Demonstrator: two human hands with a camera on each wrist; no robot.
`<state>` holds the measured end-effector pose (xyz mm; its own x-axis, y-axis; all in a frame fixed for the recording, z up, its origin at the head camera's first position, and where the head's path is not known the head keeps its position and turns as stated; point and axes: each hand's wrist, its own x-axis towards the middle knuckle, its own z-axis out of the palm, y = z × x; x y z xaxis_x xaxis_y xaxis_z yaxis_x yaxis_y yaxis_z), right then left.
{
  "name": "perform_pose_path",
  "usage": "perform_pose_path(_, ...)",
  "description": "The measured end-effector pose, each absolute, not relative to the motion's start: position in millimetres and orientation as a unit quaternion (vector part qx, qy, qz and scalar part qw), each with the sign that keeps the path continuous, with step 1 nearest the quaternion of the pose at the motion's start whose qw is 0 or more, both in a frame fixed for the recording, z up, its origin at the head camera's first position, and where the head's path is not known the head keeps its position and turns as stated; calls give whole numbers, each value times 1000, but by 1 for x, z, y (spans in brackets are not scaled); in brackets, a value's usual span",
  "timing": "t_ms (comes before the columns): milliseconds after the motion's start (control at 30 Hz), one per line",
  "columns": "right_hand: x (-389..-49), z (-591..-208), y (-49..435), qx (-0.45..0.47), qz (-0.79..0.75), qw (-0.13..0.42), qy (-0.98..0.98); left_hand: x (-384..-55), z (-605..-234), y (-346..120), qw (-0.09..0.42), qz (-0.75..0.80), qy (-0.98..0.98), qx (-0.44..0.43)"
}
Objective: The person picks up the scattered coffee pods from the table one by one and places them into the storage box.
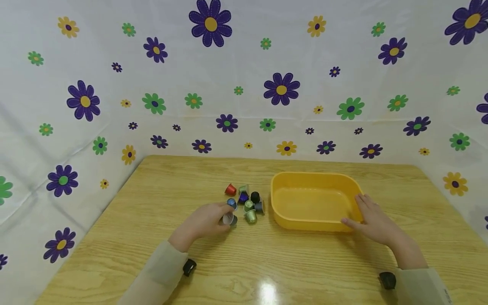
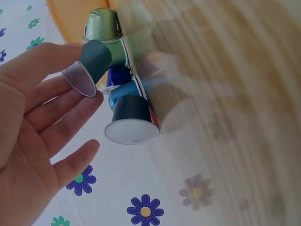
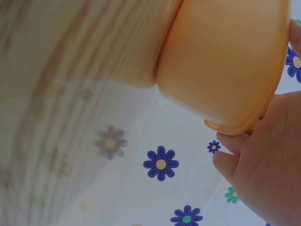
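My left hand (image 1: 207, 220) pinches a dark green coffee capsule (image 2: 98, 60) between thumb and fingers, its silver lid tilted toward the palm. Beside it a dark capsule (image 2: 131, 109) lies on its side on the table. Around the fingertips is a loose cluster: a blue capsule (image 1: 231, 203), a dark blue one (image 1: 243, 198), a red one (image 1: 230, 189), a black one (image 1: 255, 197) and several green ones (image 1: 250, 216). Fingers spread, my right hand (image 1: 375, 222) rests on the near right corner of a yellow plastic bin (image 1: 309, 225), touching its rim.
The wooden table (image 1: 267, 258) carries the bin to the right of the capsules. A white cloth with printed flowers (image 1: 244, 63) hangs behind the table and at both sides. Black devices sit at the left wrist (image 1: 189, 267) and right wrist (image 1: 388, 280).
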<state>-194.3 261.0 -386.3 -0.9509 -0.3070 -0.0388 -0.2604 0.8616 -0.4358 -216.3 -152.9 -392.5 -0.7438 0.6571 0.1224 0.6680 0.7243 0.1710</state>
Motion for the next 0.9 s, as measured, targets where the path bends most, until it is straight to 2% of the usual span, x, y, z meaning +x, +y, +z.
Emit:
perform_pose_path(367,-195,-385,261,-144,-222,59,962,-223,-388,-153,59,-137,-921,-360)
perform_pose_path(900,-195,-386,263,-138,-219,65,964,-224,-383,-142,65,-186,-923,-330)
